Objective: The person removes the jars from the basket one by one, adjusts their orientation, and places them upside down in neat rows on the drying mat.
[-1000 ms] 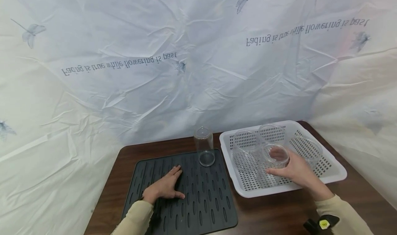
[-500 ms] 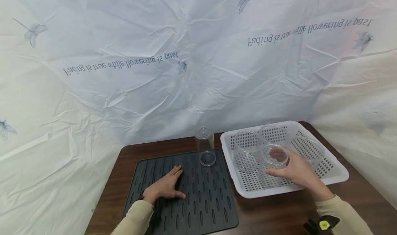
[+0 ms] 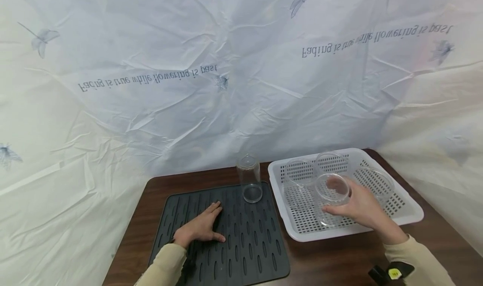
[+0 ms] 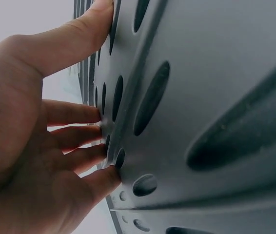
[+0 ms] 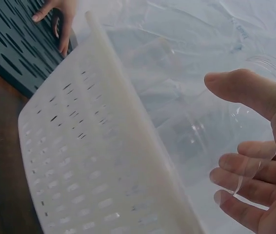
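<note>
My left hand [image 3: 201, 227] rests with spread fingers on the dark ribbed mat [image 3: 260, 252]; the left wrist view shows its fingertips touching the mat [image 4: 201, 73]. My right hand [image 3: 356, 206] curls around a clear glass [image 3: 330, 212] at the front of the white basket [image 3: 320, 235]. In the right wrist view the right hand [image 5: 255, 161] has thumb and fingers on either side of the transparent glass. Other clear glasses [image 3: 299, 172] stand rim up in the basket. One clear glass [image 3: 249, 179] stands upside down at the mat's back right corner.
The brown wooden table [image 3: 170, 183] lies under the mat and basket. A pale printed sheet [image 3: 234, 68] hangs behind and at both sides. In the right wrist view, the basket wall [image 5: 89, 146] rises between the right hand and the mat.
The gripped glass has risen slightly and shifted a little left with my right hand. My left hand has kept its place on the mat.
</note>
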The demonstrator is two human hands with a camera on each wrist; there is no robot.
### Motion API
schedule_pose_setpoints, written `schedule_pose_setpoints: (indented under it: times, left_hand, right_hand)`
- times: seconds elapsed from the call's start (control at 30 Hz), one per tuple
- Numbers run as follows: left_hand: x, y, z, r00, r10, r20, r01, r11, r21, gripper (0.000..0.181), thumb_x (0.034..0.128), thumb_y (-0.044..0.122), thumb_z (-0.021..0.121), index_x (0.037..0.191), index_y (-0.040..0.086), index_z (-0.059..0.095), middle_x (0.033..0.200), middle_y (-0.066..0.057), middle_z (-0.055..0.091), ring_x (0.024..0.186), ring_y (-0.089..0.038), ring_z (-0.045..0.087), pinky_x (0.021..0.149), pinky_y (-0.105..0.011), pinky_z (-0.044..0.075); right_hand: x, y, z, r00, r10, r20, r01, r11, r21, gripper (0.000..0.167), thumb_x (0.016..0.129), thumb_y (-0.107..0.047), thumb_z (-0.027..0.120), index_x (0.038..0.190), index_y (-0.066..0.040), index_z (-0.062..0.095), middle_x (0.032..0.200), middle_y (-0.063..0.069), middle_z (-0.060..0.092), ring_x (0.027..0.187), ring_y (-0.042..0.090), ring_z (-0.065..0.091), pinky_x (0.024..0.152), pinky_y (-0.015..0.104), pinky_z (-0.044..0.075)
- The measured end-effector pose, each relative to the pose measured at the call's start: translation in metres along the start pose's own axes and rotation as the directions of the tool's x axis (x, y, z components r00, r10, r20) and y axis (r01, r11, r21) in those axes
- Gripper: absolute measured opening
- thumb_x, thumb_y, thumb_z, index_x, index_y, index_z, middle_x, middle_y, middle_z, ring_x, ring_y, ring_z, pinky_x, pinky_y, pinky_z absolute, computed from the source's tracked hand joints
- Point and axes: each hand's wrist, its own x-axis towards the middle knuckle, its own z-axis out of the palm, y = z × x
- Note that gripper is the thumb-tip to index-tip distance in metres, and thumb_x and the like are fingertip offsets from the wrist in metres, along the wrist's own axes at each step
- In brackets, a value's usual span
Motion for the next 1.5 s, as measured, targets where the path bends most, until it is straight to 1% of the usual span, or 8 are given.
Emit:
schedule_pose_setpoints:
  times: [0.2, 0.47, 0.7, 0.83, 1.07, 1.23, 1.43, 1.5]
  left_hand:
    - [-0.001, -0.002, 0.001, 1.000, -0.002, 0.011, 0.003, 1.000, -0.017, 0.103, 0.0752, 0.054, 0.079, 0.151, 0.001, 0.032, 0.162, -0.017, 0.017, 0.149, -0.038, 0.017, 0.112, -0.058, 0.030]
    - [-0.001, 0.000, -0.001, 1.000, 0.012, 0.005, -0.012, 1.000, -0.009, 0.102, 0.0760, 0.053, 0.078, 0.151, 0.001, 0.032, 0.161, -0.018, 0.018, 0.148, -0.039, 0.018, 0.112, -0.058, 0.030]
    - [0.001, 0.001, -0.002, 1.000, 0.010, 0.007, -0.010, 1.000, -0.002, 0.103, 0.0760, 0.054, 0.078, 0.151, 0.001, 0.032, 0.162, -0.017, 0.017, 0.149, -0.038, 0.017, 0.112, -0.058, 0.030]
    - [0.001, 0.001, -0.003, 1.000, 0.011, 0.011, -0.011, 1.000, -0.015, 0.103, 0.0764, 0.053, 0.078, 0.151, 0.001, 0.031, 0.162, -0.017, 0.017, 0.149, -0.038, 0.016, 0.113, -0.058, 0.029]
    - [0.000, -0.001, -0.003, 1.000, 0.002, 0.016, -0.001, 1.000, -0.014, 0.101, 0.0760, 0.050, 0.080, 0.151, 0.001, 0.033, 0.161, -0.018, 0.018, 0.148, -0.038, 0.017, 0.112, -0.058, 0.030]
    - [0.001, -0.001, -0.004, 1.000, 0.002, 0.005, -0.002, 1.000, -0.008, 0.099, 0.0756, 0.050, 0.080, 0.150, 0.001, 0.036, 0.161, -0.018, 0.020, 0.148, -0.039, 0.018, 0.111, -0.059, 0.030]
    - [0.001, -0.002, -0.006, 1.000, -0.009, 0.015, 0.010, 0.999, -0.039, 0.097, 0.0770, 0.050, 0.079, 0.150, 0.003, 0.036, 0.160, -0.017, 0.021, 0.146, -0.039, 0.023, 0.109, -0.059, 0.033]
    - [0.001, -0.003, -0.010, 1.000, -0.002, 0.010, 0.003, 0.999, -0.050, 0.097, 0.0782, 0.051, 0.077, 0.151, 0.003, 0.034, 0.160, -0.017, 0.021, 0.146, -0.039, 0.025, 0.109, -0.058, 0.035]
  right_hand:
    - [0.002, -0.007, -0.004, 1.000, -0.011, -0.005, 0.011, 1.000, 0.013, 0.069, 0.063, -0.045, 0.091, 0.116, -0.011, 0.062, 0.104, 0.008, 0.069, 0.089, 0.025, 0.064, 0.066, 0.029, 0.050]
    - [0.009, -0.019, -0.010, 0.997, -0.071, -0.039, 0.072, 0.997, 0.031, 0.070, 0.060, -0.038, 0.093, 0.115, -0.008, 0.062, 0.101, 0.010, 0.069, 0.086, 0.024, 0.063, 0.063, 0.028, 0.049]
    - [0.017, -0.027, -0.012, 0.992, -0.113, -0.055, 0.115, 0.993, 0.039, 0.068, 0.062, -0.036, 0.093, 0.117, -0.012, 0.061, 0.103, 0.007, 0.069, 0.087, 0.023, 0.063, 0.065, 0.029, 0.050]
    - [0.023, -0.032, -0.013, 0.987, -0.150, -0.060, 0.153, 0.987, 0.049, 0.071, 0.061, -0.033, 0.093, 0.119, -0.009, 0.059, 0.104, 0.010, 0.068, 0.087, 0.023, 0.063, 0.065, 0.029, 0.052]
    - [0.030, -0.041, -0.012, 0.980, -0.183, -0.074, 0.189, 0.979, 0.077, 0.072, 0.059, -0.026, 0.094, 0.119, -0.008, 0.059, 0.105, 0.006, 0.067, 0.089, 0.023, 0.065, 0.068, 0.030, 0.055]
    - [0.035, -0.047, -0.014, 0.973, -0.216, -0.086, 0.222, 0.972, 0.074, 0.073, 0.058, -0.024, 0.094, 0.120, -0.005, 0.059, 0.105, 0.006, 0.066, 0.089, 0.023, 0.064, 0.070, 0.034, 0.055]
    - [0.042, -0.054, -0.017, 0.962, -0.260, -0.080, 0.265, 0.963, 0.053, 0.071, 0.057, -0.028, 0.094, 0.117, -0.011, 0.060, 0.102, -0.003, 0.064, 0.090, 0.017, 0.062, 0.072, 0.034, 0.054]
    - [0.044, -0.056, -0.018, 0.961, -0.264, -0.081, 0.268, 0.963, 0.040, 0.071, 0.057, -0.030, 0.094, 0.117, -0.013, 0.060, 0.102, -0.002, 0.064, 0.090, 0.016, 0.061, 0.071, 0.034, 0.054]
